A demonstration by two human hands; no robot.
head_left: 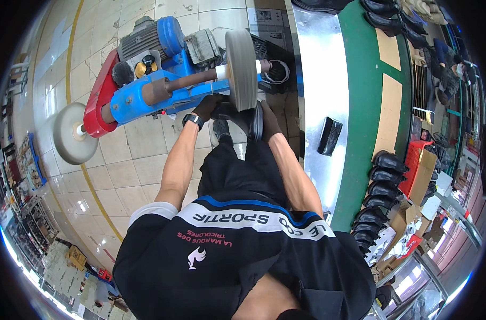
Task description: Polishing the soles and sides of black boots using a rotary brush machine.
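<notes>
A black shoe (244, 120) is held at the lower edge of the grey buffing wheel (242, 69), seemingly against it. My left hand (206, 108), in a dark glove with a watch at the wrist, grips the shoe's left end. On the other side, my gloved right hand (269, 121) is closed around the shoe's right side. The fingers of both hands are partly hidden by the shoe and the wheel. The wheel sits on the shaft of a blue polishing machine (130, 101).
A second, pale wheel (72, 133) is at the machine's left end, by a red belt guard (100, 96). To my right runs a metal-edged green bench (355, 117) with a black block-like object (330, 136). Several black shoes (384, 184) line its far edge.
</notes>
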